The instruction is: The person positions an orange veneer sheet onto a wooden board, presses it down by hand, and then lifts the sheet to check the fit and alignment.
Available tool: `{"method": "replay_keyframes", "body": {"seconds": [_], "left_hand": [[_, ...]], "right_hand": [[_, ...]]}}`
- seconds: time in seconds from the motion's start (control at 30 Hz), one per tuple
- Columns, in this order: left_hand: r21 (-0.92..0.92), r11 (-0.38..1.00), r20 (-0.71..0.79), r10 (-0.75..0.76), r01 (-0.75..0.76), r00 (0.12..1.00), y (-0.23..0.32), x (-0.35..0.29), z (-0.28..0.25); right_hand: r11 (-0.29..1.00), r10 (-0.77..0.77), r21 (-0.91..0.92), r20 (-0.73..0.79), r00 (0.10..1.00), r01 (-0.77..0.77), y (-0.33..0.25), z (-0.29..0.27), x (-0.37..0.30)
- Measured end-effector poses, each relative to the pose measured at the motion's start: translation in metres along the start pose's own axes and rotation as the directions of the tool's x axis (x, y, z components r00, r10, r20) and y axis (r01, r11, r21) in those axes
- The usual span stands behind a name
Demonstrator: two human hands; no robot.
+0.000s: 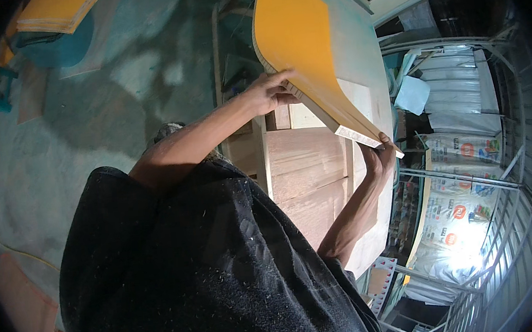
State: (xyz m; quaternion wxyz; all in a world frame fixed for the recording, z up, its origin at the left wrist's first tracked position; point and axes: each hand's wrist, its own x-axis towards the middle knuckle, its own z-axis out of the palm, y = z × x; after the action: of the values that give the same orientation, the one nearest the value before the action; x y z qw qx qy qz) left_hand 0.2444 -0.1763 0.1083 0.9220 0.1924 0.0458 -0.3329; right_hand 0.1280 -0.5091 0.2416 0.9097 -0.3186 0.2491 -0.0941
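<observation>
A yellow-faced board (295,27) with a raw, pale cut edge reaches across the work table in front of me, its near end tilted up off the table. My left hand (270,92) grips its left edge, fingers closed around the rim. My right hand (380,156) is closed on the near right corner, with the thumb on top. Beneath the lifted end lie bare wooden panels (306,156), light brown with visible grain. The underside of the yellow board is mostly hidden.
The pale work table (356,38) extends beyond the board. At the upper left, a stack of yellow panels (59,12) sits above a round teal object (72,47). A thin yellow cable (27,255) runs over the concrete floor. Metal framing and printed sheeting (460,212) stand to the right.
</observation>
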Motion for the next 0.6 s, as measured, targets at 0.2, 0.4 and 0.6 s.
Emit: {"method": "replay_keyframes", "body": {"seconds": [0.2, 0.4, 0.6], "left_hand": [[0.067, 0.996, -0.002, 0.065, -0.064, 0.998, -0.014, -0.001, -0.011], [0.102, 0.991, 0.052, 0.085, -0.090, 0.995, -0.021, 0.001, -0.014], [0.055, 0.993, 0.046, 0.099, -0.102, 0.994, -0.021, -0.007, -0.008]], "right_hand": [[0.990, 0.054, -0.127, -0.002, 0.999, -0.054, 0.005, 0.007, -0.005], [0.962, -0.012, -0.272, -0.029, 1.000, 0.004, -0.004, -0.003, 0.004], [0.968, 0.023, -0.245, -0.132, 0.991, -0.055, -0.005, 0.001, 0.005]]}}
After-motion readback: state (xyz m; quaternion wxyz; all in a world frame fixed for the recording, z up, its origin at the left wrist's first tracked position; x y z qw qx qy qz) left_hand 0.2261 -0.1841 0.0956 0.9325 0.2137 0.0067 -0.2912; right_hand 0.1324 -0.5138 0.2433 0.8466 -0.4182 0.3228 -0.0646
